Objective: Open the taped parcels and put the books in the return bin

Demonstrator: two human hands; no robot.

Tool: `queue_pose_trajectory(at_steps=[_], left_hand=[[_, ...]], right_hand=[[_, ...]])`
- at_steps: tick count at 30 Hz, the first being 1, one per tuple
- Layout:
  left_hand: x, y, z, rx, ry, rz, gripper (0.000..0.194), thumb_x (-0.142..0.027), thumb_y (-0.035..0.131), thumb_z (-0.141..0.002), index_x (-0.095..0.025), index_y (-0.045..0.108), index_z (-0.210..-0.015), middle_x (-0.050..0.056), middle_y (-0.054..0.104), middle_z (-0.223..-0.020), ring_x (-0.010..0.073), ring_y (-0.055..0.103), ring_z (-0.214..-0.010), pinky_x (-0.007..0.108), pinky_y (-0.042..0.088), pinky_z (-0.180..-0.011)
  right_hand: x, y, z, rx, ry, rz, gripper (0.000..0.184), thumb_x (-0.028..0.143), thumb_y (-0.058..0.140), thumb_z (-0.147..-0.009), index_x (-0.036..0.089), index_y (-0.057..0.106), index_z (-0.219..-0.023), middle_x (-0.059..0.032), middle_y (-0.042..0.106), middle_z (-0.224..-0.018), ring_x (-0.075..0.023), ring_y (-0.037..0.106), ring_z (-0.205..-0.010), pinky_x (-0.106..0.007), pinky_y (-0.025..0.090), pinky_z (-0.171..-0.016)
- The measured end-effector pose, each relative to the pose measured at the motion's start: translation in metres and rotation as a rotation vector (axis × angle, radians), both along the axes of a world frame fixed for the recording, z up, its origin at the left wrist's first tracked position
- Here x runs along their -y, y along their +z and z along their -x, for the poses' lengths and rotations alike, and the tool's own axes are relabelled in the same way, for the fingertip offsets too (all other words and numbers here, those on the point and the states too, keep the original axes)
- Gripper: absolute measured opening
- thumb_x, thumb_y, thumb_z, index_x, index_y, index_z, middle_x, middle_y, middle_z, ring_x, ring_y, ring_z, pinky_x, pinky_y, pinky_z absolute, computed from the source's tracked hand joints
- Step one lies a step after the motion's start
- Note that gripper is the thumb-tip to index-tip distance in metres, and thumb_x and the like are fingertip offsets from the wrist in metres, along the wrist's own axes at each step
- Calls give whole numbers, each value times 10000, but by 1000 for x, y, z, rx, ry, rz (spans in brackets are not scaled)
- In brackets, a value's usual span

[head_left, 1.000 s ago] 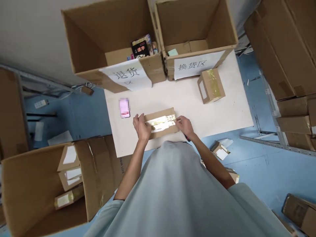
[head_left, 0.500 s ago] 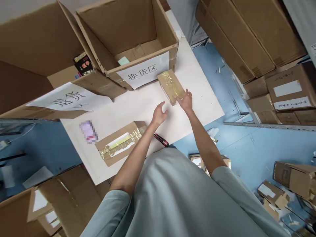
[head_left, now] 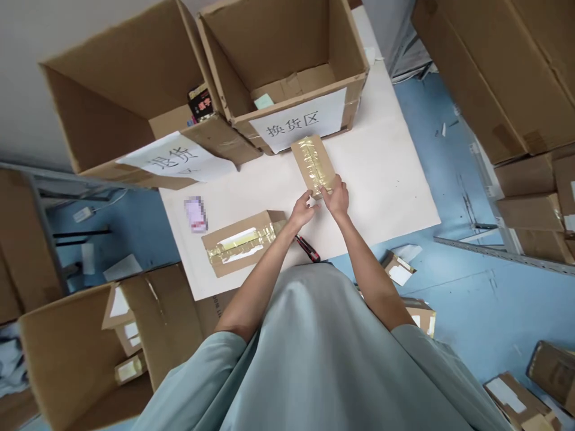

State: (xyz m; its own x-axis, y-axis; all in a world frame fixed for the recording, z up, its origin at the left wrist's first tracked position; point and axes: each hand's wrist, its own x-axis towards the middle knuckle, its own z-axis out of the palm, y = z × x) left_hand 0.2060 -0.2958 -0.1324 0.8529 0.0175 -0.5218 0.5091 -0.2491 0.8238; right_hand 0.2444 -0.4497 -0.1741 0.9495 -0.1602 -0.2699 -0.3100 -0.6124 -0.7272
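A small cardboard box with shiny yellowish tape along its top lies on the white table, close to the labelled bin. My right hand grips its near end, thumb and fingers around the corner. Just left of that end is my left hand, its fingers apart and slightly curled; whether they touch the box is hard to tell. Beside my left forearm rests a longer taped carton with white labels. A red and black box cutter lies near the table's front edge.
Two large open cartons with paper signs, the left bin and the right bin, stand at the back of the table. A blurred purple item lies at left. An open carton stands below; shelved boxes are at right.
My left hand has come closer to the small box's near end. The box has turned slightly, with my right hand still on it. The view has shifted, bringing more of the left side in.
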Motion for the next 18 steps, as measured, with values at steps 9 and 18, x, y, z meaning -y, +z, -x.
queue_pose_trajectory(at_steps=[9, 18], left_hand=[[-109, 44, 87, 283, 154, -123, 582, -446, 730, -1030, -224, 660, -1563, 164, 553, -1763, 353, 603, -1580, 553, 465, -1344], [-248, 60, 237, 204, 568, -525, 588, -437, 753, -997, -180, 671, -1519, 214, 640, -1649, 355, 611, -1559, 507, 484, -1328]], right_hand=[[-25, -16, 67, -24, 36, -63, 1013, 660, 841, -902, 133, 438, -1668, -281, 605, -1554, -387, 670, -1382, -540, 541, -1194], [-67, -19, 213, -343, 343, 179, 431, 281, 852, -818, 228, 671, -1205, -157, 726, -1335, -333, 683, -1275, -443, 588, -1081]])
